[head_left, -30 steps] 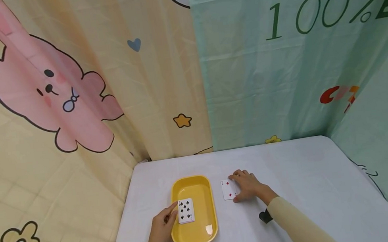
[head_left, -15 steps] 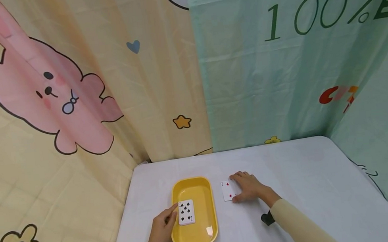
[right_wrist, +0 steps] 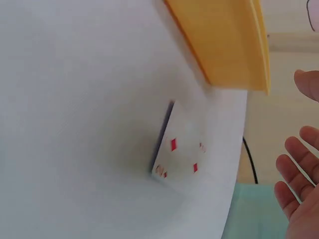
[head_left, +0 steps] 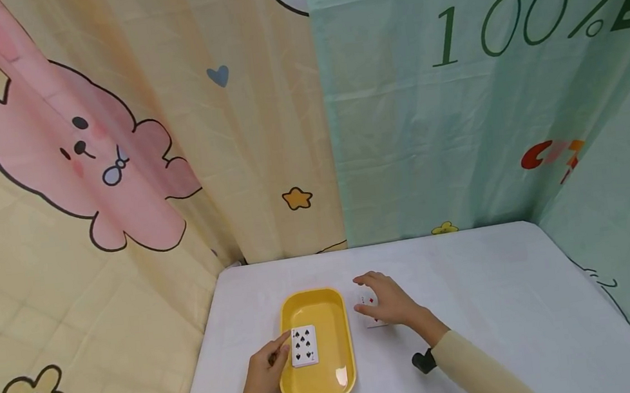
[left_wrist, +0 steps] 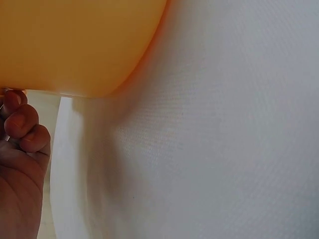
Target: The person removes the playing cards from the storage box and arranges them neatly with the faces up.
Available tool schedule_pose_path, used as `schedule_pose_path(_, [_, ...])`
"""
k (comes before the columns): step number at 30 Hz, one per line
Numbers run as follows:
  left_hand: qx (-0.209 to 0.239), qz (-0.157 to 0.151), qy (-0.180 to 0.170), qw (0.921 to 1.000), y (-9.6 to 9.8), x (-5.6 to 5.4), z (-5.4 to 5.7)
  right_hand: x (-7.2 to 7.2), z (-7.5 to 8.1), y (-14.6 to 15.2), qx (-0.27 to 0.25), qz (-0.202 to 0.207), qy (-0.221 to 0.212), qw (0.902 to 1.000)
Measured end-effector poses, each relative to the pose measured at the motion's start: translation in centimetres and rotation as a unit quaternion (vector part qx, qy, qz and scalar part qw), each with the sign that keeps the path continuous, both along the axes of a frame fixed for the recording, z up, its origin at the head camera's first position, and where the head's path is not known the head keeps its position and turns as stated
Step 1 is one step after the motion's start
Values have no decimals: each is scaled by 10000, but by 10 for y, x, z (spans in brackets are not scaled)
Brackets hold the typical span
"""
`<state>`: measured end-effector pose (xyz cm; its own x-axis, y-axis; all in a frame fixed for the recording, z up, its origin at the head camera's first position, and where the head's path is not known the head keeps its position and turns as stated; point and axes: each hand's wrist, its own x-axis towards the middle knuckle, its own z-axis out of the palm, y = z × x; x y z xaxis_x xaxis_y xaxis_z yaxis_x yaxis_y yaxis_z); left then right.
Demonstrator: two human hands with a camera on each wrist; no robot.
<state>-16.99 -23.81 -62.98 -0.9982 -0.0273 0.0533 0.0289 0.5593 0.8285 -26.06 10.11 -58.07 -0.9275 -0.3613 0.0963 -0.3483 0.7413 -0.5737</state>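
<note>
The yellow tray (head_left: 325,380) stands on the table, and a stack of playing cards (head_left: 304,347) with a spade card on top lies in its left half. My left hand (head_left: 263,371) holds the tray's left rim, with the index fingertip close to the stack; curled fingers show at the rim in the left wrist view. To the right of the tray, my right hand (head_left: 389,299) hovers with thumb and fingers spread above a second pile of cards (right_wrist: 182,149). A two of diamonds tops this pile. The hand partly covers it in the head view and touches nothing in the right wrist view.
A white cloth covers the table (head_left: 496,305). Printed curtains (head_left: 403,147) hang behind it and along both sides. Beside the right sleeve sits a small black object (head_left: 424,361).
My right hand has let go of the diamond pile's edges, risen and shifted left above it. My left hand has stayed at the tray's rim.
</note>
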Motion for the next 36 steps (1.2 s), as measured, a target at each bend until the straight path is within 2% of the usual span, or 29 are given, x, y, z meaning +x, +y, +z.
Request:
schedule_pose_path(8, [37,79,-117,9999,-1,-1,-3,6,21,-40,20,623,230,9978])
schedule_pose_path(13, [116,74,-132,9998,-1,-1,-4,10,24,-65,217,960,263,9948])
schedule_pose_path(20, [254,61,-233,9994,0,-1,-4,17,15,-90,505,1242,399,9902])
schedule_pose_path(29, [307,-6,23,9995,0,-1,-10,21,-2,-104,408,1295,-64,9907])
schedule_pose_path(36, [331,-126,269,9990,0,0,-8,20,-16,-117,535,1327,-380,9890])
